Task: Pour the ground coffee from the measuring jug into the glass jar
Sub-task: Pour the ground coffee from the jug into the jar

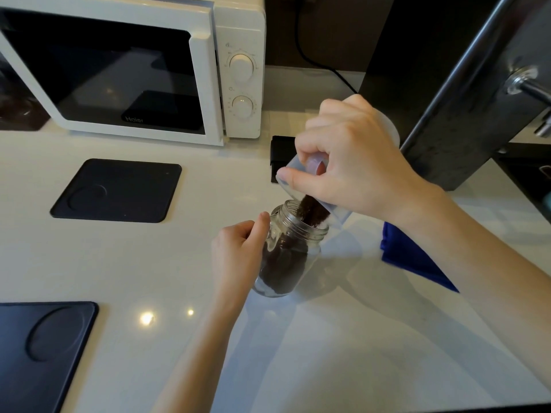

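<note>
A clear glass jar (pixel 293 231) stands upright on the white counter, partly filled with dark ground coffee (pixel 283 266). My left hand (pixel 238 251) grips the jar's left side. My right hand (pixel 346 162) holds a translucent plastic measuring jug (pixel 337 211) by its handle, tipped steeply over the jar's mouth. A stream of ground coffee (pixel 311 211) slides from the jug's lip into the jar opening. Most of the jug is hidden behind my right hand.
A white microwave (pixel 238 70) stands at the back left. Two dark mats lie on the counter (pixel 328 338), one (pixel 119 190) left of the jar and one (pixel 41 350) at the front left. A blue cloth (pixel 411 257) lies right of the jar. A dark machine (pixel 477 93) stands at the back right.
</note>
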`<state>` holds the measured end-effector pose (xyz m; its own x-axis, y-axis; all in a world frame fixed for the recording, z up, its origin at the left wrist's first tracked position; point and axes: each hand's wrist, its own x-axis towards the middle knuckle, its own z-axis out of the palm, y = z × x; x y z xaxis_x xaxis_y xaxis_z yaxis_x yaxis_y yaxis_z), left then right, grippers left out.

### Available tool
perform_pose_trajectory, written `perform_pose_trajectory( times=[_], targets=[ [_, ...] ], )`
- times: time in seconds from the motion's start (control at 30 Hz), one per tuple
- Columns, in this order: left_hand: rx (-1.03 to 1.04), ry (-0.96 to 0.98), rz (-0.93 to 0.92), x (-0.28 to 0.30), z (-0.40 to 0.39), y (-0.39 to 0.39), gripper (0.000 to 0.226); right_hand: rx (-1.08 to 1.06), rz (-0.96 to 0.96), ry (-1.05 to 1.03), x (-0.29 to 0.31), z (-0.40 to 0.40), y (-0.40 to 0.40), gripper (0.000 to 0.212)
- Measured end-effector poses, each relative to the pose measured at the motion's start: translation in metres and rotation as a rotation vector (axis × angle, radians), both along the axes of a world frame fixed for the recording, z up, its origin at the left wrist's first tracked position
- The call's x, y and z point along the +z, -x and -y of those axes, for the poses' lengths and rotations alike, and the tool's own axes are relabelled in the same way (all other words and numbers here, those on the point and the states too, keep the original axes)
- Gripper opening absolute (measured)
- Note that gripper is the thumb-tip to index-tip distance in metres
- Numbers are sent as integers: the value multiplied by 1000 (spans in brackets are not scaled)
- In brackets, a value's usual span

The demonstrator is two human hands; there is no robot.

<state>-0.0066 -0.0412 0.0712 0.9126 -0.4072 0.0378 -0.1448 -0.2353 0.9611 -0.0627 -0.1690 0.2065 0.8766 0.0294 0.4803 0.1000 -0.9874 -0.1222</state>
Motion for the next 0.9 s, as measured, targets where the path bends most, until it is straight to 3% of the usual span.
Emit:
perform_pose_trajectory(
  times=[0.9],
  targets=[
    [10,17,-12,0,-1,1,59,31,0,-47,5,-1,1,40]
  ],
)
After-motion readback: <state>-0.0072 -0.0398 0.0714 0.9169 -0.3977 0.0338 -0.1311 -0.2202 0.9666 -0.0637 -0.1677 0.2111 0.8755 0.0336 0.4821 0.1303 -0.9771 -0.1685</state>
